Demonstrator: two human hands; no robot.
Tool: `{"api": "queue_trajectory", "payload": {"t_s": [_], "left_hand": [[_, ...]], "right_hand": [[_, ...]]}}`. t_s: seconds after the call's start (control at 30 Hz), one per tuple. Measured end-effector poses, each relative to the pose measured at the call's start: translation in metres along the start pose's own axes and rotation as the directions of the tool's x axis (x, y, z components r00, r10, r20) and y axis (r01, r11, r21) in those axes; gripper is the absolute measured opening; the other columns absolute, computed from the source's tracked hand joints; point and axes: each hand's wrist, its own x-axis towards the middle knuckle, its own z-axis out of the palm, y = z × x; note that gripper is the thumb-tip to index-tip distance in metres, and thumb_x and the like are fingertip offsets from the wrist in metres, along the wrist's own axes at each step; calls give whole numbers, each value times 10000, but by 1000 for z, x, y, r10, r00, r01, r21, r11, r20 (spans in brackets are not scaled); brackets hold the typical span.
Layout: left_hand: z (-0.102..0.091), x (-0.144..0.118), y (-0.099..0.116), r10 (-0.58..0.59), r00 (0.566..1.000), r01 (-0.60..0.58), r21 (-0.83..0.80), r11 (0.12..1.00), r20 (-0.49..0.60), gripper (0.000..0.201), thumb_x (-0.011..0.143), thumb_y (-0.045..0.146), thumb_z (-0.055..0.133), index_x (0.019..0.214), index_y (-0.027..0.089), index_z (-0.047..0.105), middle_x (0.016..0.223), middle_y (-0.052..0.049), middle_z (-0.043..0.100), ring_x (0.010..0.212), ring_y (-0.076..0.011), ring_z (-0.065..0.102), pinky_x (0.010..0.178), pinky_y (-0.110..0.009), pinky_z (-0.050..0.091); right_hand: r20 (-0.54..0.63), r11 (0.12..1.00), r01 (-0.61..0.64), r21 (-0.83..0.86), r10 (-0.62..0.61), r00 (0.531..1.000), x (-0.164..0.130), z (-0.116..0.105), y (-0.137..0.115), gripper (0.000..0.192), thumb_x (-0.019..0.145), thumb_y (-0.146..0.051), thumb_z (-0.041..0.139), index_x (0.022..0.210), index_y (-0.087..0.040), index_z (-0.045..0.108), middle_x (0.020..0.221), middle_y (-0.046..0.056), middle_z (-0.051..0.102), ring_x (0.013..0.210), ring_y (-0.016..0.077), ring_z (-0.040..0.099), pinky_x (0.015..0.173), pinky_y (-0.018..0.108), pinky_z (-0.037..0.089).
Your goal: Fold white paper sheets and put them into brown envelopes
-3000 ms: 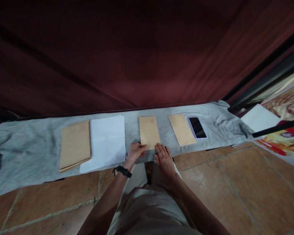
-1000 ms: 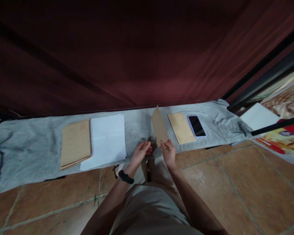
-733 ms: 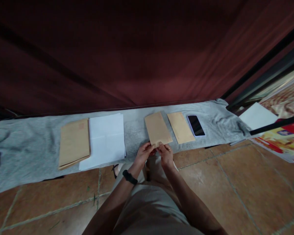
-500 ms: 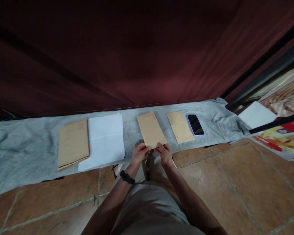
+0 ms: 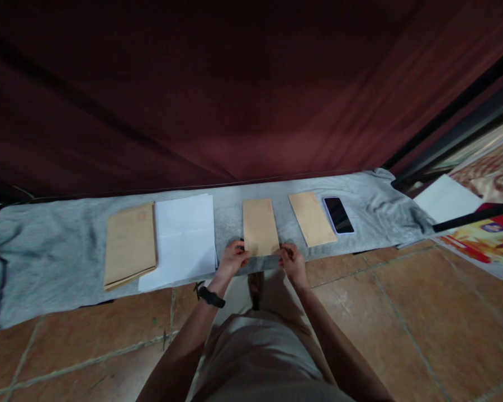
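Note:
A brown paper envelope [image 5: 260,226] lies in front of me on the grey cloth, its long sides pointing nearly straight away from me. Fingers of my left hand [image 5: 233,259] are closed on its near left corner. At the near right corner, my right hand [image 5: 292,262] pinches the edge, with its fingertips partly hidden. To the right is a second brown envelope [image 5: 312,218], slanted and apart from the first. White paper sheets [image 5: 183,237] are stacked left of my left hand, and a pile of brown envelopes [image 5: 129,243] partly overlaps their left edge.
A smartphone [image 5: 338,215] with a dark screen lies right of the second envelope. The grey cloth [image 5: 50,251] covers a long narrow surface against a dark red curtain [image 5: 235,100]. At right stand a black frame bar [image 5: 478,216] and a colourful printed box [image 5: 486,245]. Tiled floor shows below.
The envelope in front of me has turned from a slant to nearly straight. My hands have spread apart, from its near edge out to its two near corners.

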Motion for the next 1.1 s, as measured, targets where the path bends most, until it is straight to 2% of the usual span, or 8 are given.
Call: {"api": "queue_trajectory", "payload": {"t_s": [0.1, 0.23, 0.3, 0.4, 0.6, 0.8, 0.93, 1.1], "left_hand": [[2, 0, -2, 2, 1000, -2, 0, 1000, -13, 267, 610, 192, 788, 823, 187, 627, 536, 62, 617, 408, -107, 568, 412, -196, 448], [11, -2, -10, 16, 998, -17, -17, 1000, -54, 264, 629, 220, 791, 833, 188, 627, 568, 51, 635, 430, -120, 600, 429, -212, 484], [15, -4, -14, 28, 998, -31, -35, 999, -64, 273, 639, 254, 796, 840, 187, 624, 593, 41, 649, 460, -128, 625, 463, -225, 515], [19, -7, -18, 51, 996, -55, -50, 997, -79, 282, 660, 293, 785, 860, 184, 619, 610, 30, 656, 492, -135, 647, 505, -241, 544], [21, -5, -21, 96, 990, -95, 15, 995, -104, 274, 716, 290, 737, 922, 176, 596, 620, 29, 650, 493, -144, 649, 513, -255, 544], [17, -10, -19, 199, 974, -164, 267, 949, -107, 156, 808, 196, 652, 953, 176, 597, 641, 29, 648, 488, -139, 632, 510, -245, 508], [18, -30, -14, 363, 923, -255, 507, 823, -126, 163, 898, 182, 574, 1050, 181, 631, 833, -61, 704, 797, -225, 713, 747, -356, 566], [32, -55, -30, 562, 811, -508, 675, 536, 163, 290, 979, 220, 484, 1217, 183, 645, 1337, -132, 650, 1302, -271, 576, 1130, -460, 438]], "right_hand": [[4, 944, 201, -261, -207, 978, -11, -2, 2, 329, 888, -398, 633, 1129, -181, 686, 1068, 106, 713, 1001, 258, 661, 960, 454, 550], [276, 599, 566, -567, -509, 815, -22, 6, 8, 374, 1010, -250, 422, 1319, -185, 623, 1330, 141, 645, 1250, 271, 583, 1092, 489, 478], [376, 466, 660, -589, -565, 734, -23, 10, 12, 422, 1023, -207, 389, 1409, -181, 558, 1412, 131, 606, 1323, 249, 546, 1125, 469, 464], [471, 339, 712, -615, -565, 677, -23, 12, 17, 472, 1027, -177, 379, 1487, -167, 484, 1476, 122, 566, 1401, 231, 488, 1180, 467, 416], [564, 217, 726, -652, -501, 656, -23, 8, 17, 535, 1024, -222, 443, 1551, -146, 399, 1567, 123, 474, 1473, 237, 408, 1223, 487, 352], [602, 174, 733, -657, -464, 650, -22, 5, 12, 552, 1034, -242, 437, 1573, -147, 363, 1589, 124, 441, 1487, 245, 388, 1234, 498, 330], [614, 162, 734, -660, -446, 651, -21, 4, 11, 565, 1036, -240, 425, 1586, -147, 336, 1599, 119, 427, 1493, 240, 376, 1242, 490, 318], [630, 153, 736, -659, -422, 652, -22, 3, 13, 598, 1013, -202, 418, 1595, -124, 306, 1614, 125, 401, 1503, 240, 352, 1250, 482, 304]]}}
